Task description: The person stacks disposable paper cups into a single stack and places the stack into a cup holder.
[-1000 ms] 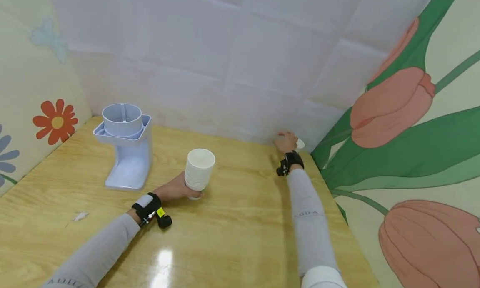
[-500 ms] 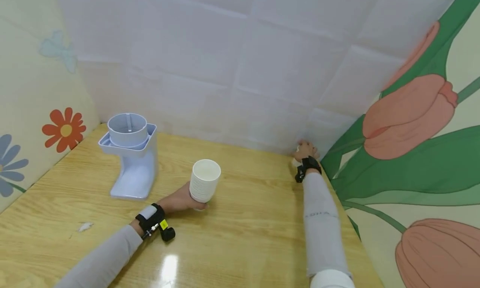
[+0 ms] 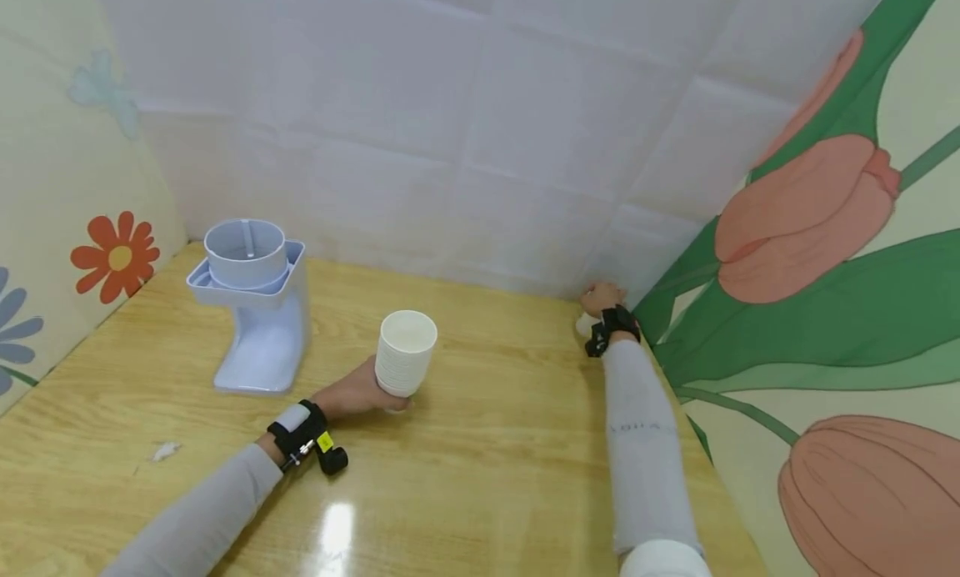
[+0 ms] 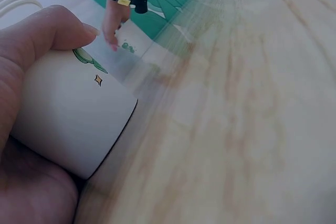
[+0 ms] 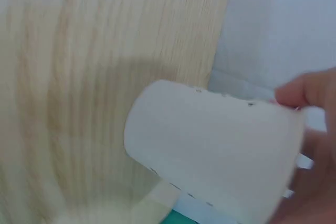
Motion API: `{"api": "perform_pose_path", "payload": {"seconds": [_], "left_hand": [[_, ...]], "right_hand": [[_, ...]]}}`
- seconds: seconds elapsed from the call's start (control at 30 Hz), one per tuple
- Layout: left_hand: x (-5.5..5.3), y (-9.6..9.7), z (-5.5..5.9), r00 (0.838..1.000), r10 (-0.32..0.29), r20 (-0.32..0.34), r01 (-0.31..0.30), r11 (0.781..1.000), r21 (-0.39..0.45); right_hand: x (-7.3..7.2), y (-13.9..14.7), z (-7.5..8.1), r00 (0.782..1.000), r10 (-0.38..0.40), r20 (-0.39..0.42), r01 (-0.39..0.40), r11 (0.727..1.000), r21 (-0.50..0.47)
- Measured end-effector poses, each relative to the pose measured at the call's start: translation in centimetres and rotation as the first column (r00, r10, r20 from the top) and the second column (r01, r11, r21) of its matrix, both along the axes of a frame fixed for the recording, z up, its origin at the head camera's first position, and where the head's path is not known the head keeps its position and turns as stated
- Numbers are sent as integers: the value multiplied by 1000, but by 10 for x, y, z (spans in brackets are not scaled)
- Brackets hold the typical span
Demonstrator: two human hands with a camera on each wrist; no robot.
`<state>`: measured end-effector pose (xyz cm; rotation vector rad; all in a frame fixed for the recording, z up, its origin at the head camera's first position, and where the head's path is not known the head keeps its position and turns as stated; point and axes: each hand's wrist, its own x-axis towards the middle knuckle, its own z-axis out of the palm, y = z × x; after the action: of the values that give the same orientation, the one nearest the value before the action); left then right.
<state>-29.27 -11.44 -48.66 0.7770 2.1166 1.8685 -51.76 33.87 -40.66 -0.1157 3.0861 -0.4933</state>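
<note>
My left hand (image 3: 358,391) grips a stack of nested white paper cups (image 3: 405,358) near the middle of the table. In the left wrist view the lowest visible cup (image 4: 68,111) shows a green leaf print and a small star, with the thumb across it. At the far right corner of the table, against the wall, my right hand (image 3: 602,297) holds a single white paper cup (image 3: 586,325). The right wrist view shows fingers (image 5: 302,92) at the wide rim of that cup (image 5: 210,145), with its narrower base towards the table. The hand partly hides the cup in the head view.
A pale blue plastic stand (image 3: 264,343) with a round holder (image 3: 246,256) on top stands at the back left of the wooden table (image 3: 480,477). White sheeting (image 3: 420,127) rises along the back edge. A flower-printed wall (image 3: 840,335) borders the right side.
My right hand has moved right, into the back corner, and the white cup now shows on its left side. The left hand keeps its grip on the stack with little movement.
</note>
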Motion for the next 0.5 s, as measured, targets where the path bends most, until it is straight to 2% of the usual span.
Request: {"api": "perform_pose_path", "payload": {"seconds": [0.1,0.17,0.33,0.5], "left_hand": [[1,1,0,1000,0,3,0,1000,-9],[2,0,1,1000,10,4,-9,1000,-21],[0,-3,5,1000,9,9,-9,999,-36],[-1,-1,1,1000,2,20,-2,1000,-31]], "right_hand": [[10,-7,0,999,28,32,-29,998,50],[17,-15,2,999,29,41,-31,999,44],[34,-36,4,1000,26,-4,-26,999,27],[44,-47,-2,996,8,-91,-4,999,38]]}}
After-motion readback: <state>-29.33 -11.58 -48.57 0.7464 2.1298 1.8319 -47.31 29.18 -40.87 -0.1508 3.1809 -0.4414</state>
